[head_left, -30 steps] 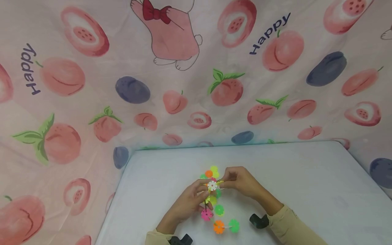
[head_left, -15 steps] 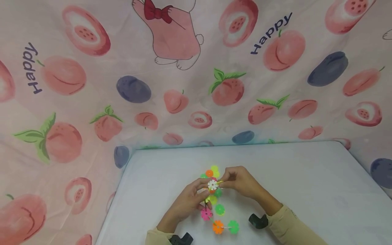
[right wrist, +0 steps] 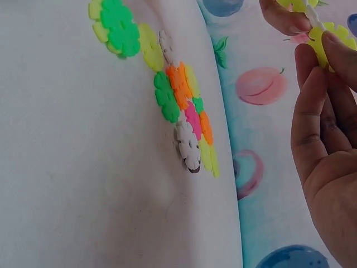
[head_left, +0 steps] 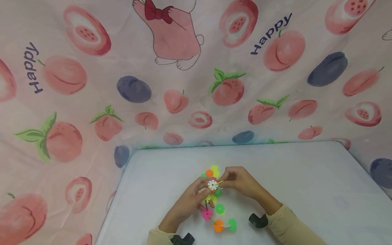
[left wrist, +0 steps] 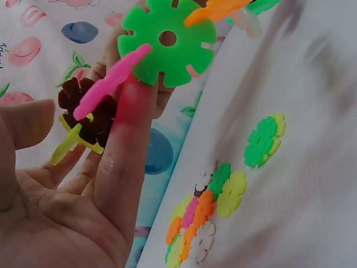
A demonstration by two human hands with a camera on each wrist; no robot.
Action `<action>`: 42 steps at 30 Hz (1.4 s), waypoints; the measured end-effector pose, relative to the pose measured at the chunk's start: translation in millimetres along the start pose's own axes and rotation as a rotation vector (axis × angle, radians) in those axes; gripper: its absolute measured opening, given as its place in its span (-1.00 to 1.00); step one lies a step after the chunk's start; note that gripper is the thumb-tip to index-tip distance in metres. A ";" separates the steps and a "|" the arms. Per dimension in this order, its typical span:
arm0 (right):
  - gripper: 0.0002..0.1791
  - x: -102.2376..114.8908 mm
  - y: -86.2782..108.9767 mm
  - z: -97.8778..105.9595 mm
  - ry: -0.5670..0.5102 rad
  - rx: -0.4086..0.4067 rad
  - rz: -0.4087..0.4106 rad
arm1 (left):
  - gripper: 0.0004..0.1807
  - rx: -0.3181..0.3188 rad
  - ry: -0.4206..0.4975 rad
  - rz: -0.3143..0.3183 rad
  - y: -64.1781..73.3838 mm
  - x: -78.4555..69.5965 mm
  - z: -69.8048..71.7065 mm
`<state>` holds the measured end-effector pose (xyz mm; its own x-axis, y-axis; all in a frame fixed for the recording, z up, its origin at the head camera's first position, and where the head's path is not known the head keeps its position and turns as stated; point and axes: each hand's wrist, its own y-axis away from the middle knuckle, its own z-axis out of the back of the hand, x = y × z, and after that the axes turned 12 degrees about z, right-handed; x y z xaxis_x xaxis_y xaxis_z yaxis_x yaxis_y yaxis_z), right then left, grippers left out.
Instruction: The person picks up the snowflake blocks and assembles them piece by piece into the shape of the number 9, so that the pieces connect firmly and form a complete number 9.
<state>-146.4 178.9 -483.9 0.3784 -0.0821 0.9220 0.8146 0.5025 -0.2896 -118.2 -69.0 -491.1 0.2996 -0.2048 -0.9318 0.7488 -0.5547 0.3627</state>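
Notched plastic snowflake discs are linked into a chain between both hands. My left hand (head_left: 191, 200) pinches the chain near a white disc (head_left: 212, 184). Opposite it, my right hand (head_left: 240, 182) pinches a yellow disc (right wrist: 334, 39) between thumb and fingers; in the right wrist view it joins an edge-on white disc (right wrist: 315, 19). Below my left hand hang a pink disc (head_left: 207, 214), an orange disc (head_left: 218, 226) and a green disc (head_left: 232, 224). The left wrist view shows a brown disc (left wrist: 70, 92) by the fingers. My left fingertips are partly hidden there by the chain.
Loose discs (right wrist: 178, 84) in several colours lie in a cluster on the white table (head_left: 294, 177), beyond and beneath the hands. A green disc (left wrist: 262, 142) overlaps a yellow one apart from them. A fruit-print cloth (head_left: 183, 85) hangs behind the table.
The hanging end of the chain has swung slightly, its green disc shifting a little up and left. Between the fingertips, the yellow disc has turned to show edge-on. Both hands keep nearly the same place.
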 end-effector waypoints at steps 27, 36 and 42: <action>-0.85 -20.4 -2.8 6.0 0.257 -0.084 -0.129 | -0.61 -0.140 0.026 0.075 -4.4 6.9 -0.9; -0.85 -40.3 -1.0 2.3 0.498 -0.020 -0.203 | -0.56 -0.167 0.082 0.082 -3.8 6.5 2.9; -0.74 -45.4 -0.3 -2.9 0.534 0.018 -0.223 | -0.62 -0.150 0.124 0.074 -4.4 7.1 4.5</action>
<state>-162.6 179.9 -526.4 0.3713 -0.6083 0.7015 0.8943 0.4374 -0.0941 -122.0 -71.6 -499.4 0.4205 -0.1350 -0.8972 0.7991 -0.4132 0.4367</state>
